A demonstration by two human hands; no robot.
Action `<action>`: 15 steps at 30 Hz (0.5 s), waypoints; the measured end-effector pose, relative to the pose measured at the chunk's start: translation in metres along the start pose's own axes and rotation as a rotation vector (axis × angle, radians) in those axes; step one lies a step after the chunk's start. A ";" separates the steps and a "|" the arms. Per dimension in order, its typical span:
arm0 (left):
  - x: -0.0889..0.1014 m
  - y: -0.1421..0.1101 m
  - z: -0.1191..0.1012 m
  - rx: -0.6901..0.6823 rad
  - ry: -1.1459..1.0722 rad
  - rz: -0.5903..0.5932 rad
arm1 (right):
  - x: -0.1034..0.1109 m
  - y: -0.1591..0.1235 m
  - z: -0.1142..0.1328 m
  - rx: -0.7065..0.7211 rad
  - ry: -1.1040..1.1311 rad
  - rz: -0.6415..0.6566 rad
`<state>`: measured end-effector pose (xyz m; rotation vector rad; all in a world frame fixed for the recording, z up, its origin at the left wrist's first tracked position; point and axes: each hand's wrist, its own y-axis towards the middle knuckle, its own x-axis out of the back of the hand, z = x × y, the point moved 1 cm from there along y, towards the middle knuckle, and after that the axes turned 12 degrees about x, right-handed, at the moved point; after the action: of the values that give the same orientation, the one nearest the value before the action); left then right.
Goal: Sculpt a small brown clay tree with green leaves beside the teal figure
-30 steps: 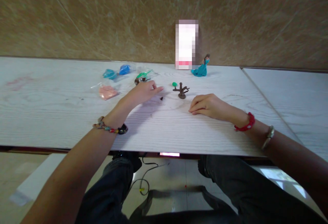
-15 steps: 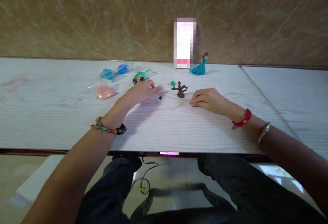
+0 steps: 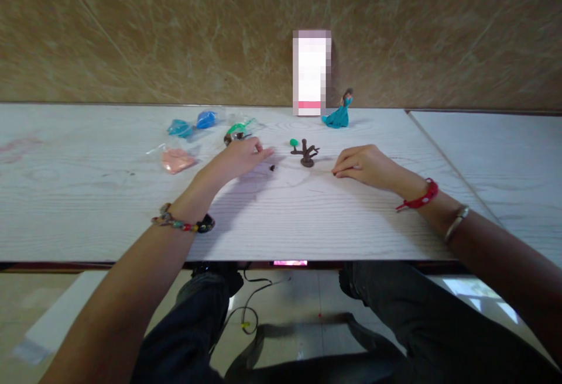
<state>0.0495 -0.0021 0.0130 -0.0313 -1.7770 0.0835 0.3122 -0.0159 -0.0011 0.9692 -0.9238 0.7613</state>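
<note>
My left hand (image 3: 243, 156) hovers over the tabletop beside a clear bag of green clay (image 3: 241, 127), its thumb apart from the curled fingers and nothing seen in it. Below its fingertips lies a dark brown crumb of clay (image 3: 272, 168). The fingertips of my right hand (image 3: 366, 164) are pinched together low over the table, with a tiny brown bit of clay (image 3: 335, 174) just showing between them. Between both hands stands a small brown clay tree (image 3: 307, 160) with bare branches. A green clay ball (image 3: 294, 143) sits on its left branch.
A phone (image 3: 311, 74) with a blurred screen leans on the marbled wall. Beside it stands a clay figure in a teal dress (image 3: 338, 117). Bags of teal clay (image 3: 180, 129), blue clay (image 3: 206, 119) and pink clay (image 3: 176, 160) lie at the left. The white table (image 3: 285, 226) ends before my legs.
My right hand has lifted slightly and drawn right, away from the clay tree, still pinched. My left hand keeps its pose. The whole view has shifted a little.
</note>
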 end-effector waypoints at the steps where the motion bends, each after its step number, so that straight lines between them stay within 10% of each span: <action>1: 0.000 0.000 0.000 -0.001 0.002 0.000 | 0.000 0.000 0.000 0.009 0.013 0.018; 15: -0.007 0.007 0.006 -0.028 -0.011 -0.033 | -0.002 0.001 -0.004 0.026 0.027 0.006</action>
<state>0.0445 0.0037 0.0044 -0.0216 -1.7895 0.0349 0.3119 -0.0119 -0.0040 0.9777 -0.8958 0.7913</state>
